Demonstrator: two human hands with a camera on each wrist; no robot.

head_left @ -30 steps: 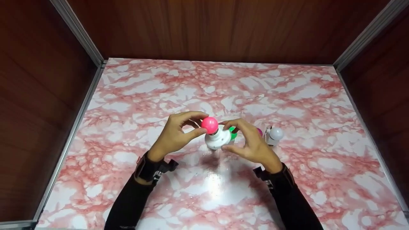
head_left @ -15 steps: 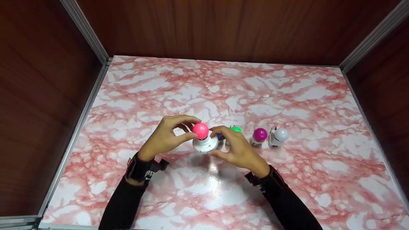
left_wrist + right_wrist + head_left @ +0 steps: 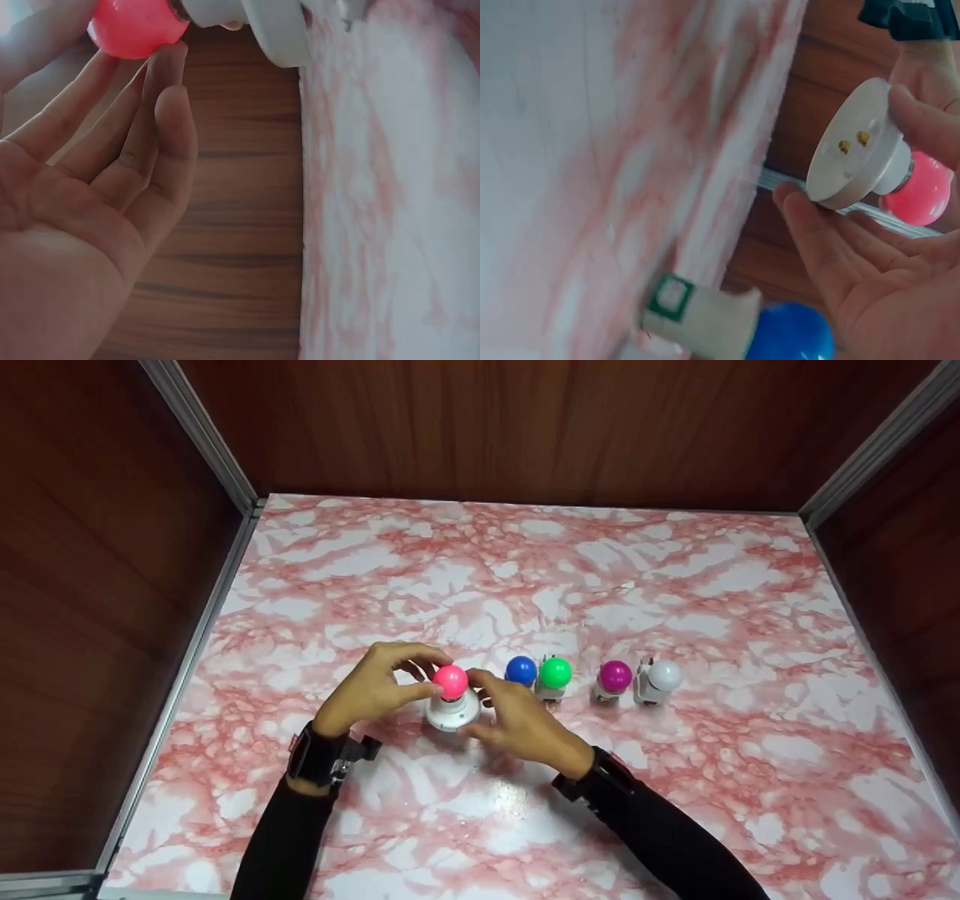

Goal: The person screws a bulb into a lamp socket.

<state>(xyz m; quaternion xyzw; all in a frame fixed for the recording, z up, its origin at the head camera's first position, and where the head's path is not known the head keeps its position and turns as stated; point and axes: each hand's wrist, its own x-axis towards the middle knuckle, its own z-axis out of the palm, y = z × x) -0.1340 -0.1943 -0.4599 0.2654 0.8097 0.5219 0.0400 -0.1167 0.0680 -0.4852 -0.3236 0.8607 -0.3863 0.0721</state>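
A pink round bulb (image 3: 451, 682) sits in a white round bulb holder (image 3: 444, 718), the two joined. My left hand (image 3: 375, 690) pinches the bulb between thumb and fingertips. In the left wrist view the fingertips lie against the pink bulb (image 3: 139, 26). From the other side my right hand (image 3: 525, 725) grips the holder's wide base by its rim. The right wrist view shows the underside of the holder (image 3: 844, 165), with two brass screws, raised off the table.
Right of my hands stand a blue bulb (image 3: 520, 670), a green bulb (image 3: 556, 673), a purple bulb (image 3: 615, 677) and a white bulb (image 3: 664, 676), each in a white holder. Wooden panels enclose the marbled table (image 3: 480, 825) at the back and sides.
Both hands have moved left and toward me, carrying the pink bulb and its holder along. The blue and green bulbs, earlier hidden behind the right hand, now show.
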